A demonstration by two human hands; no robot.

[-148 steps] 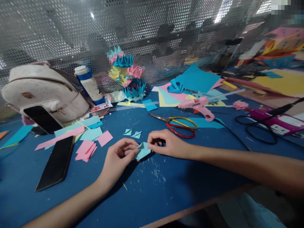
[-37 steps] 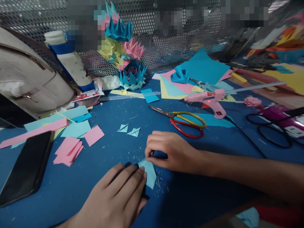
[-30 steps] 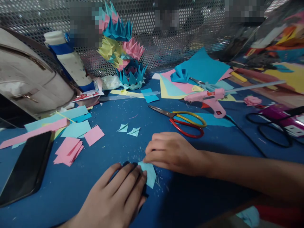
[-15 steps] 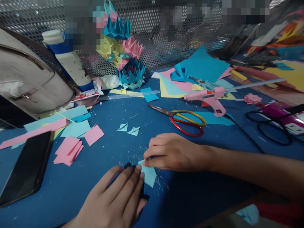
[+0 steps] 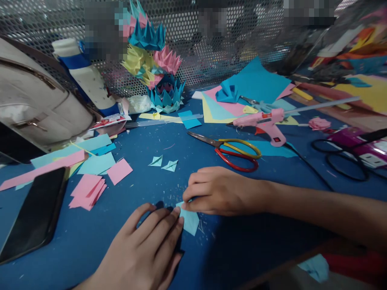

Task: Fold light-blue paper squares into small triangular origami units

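The light-blue paper piece [image 5: 190, 222] lies on the blue worktop [image 5: 81, 237] at the lower centre of the frame, between the two hands. The left hand [image 5: 139, 245] is palm down with its fingers extended, not wrapped round anything, and its fingertips touch the paper's left side. The right hand [image 5: 223, 191] has its fingers curled in, thumb and fingertips at the paper's upper corner; whether they pinch it or only press on it, I cannot tell. The piece looks thin and folded, so it should weigh next to nothing, take a crease readily and slide on the worktop unless something steadies it. It would probably tear or wrinkle if pulled hard, and its corners seem the easiest parts to bend by accident. A light fingertip hold on a folded edge, with flat fingers bracing the other side, looks like the safest grip; squeezing across the middle could crush the folds. Just above, near the centre, lie two small folded paper pieces [image 5: 170, 165], with the scissors [image 5: 216, 143] above the right hand, their blades pointing to the upper left.
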